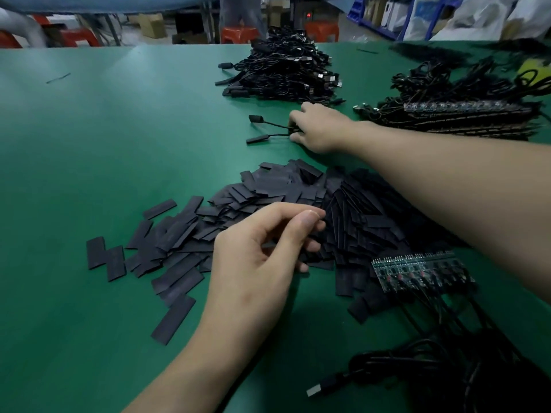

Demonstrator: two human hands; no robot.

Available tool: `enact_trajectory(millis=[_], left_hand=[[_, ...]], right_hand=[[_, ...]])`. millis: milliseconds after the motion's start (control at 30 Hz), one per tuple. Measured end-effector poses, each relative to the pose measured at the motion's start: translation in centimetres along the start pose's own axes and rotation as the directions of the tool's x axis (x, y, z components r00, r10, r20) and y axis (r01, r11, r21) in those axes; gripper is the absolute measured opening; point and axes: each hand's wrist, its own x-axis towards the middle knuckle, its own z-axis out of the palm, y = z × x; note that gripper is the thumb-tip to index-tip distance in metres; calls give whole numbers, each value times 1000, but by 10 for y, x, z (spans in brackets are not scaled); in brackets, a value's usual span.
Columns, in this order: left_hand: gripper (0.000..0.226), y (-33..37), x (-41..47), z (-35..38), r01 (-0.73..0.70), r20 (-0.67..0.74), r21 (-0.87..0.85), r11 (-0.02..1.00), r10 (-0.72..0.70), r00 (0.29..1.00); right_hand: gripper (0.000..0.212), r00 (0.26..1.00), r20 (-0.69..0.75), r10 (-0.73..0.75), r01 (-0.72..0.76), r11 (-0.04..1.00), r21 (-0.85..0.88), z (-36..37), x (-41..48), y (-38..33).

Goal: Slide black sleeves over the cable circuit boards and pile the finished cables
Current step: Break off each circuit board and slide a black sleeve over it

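Observation:
A spread of flat black sleeves [262, 204] covers the middle of the green table [89, 138]. My left hand [262, 257] hovers over its near edge with fingers curled and thumb meeting fingertips; whether it pinches a sleeve is unclear. My right hand [320, 128] reaches far across and grips the cords of two sleeved cables [262, 129] lying just in front of the tall pile of finished cables [286, 70]. A row of bare circuit boards [417, 271] with cords attached lies at the near right.
A second stack of unsleeved cables with boards [456, 111] sits at the far right. Black cords with a USB plug [322, 389] trail off the near right. Red stools [238, 34], boxes and shelving stand beyond the table's far edge.

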Motion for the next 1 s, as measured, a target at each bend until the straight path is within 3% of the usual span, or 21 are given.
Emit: enact_trajectory(millis=[267,467,633,733,867,1000], left_hand=[[20,1,1,0,8,9,37,999,-8,1000],[20,-2,2,-2,-9,13,44,999,8,1000],[18,-3,2,-3,-23,21,77,997,21,1000],[16,-3,3,-2,-44,20,150,988,41,999],[13,-3,2,-1,-58,29,217,975,52,998],[13,-2,1,-2,-58,31,245,968,52,998]], right_hand=[[32,990,-73,-121,126,989,72,4,13,-33],[45,991,-23,-130,131,987,91,-21,3,-51],[33,980,-181,-83,124,965,229,-73,-67,-38],[20,985,-80,-151,166,954,250,-85,-143,-31],[29,966,188,-180,138,966,217,-81,-225,-25],[38,964,218,-152,108,973,203,-61,-261,-18]])
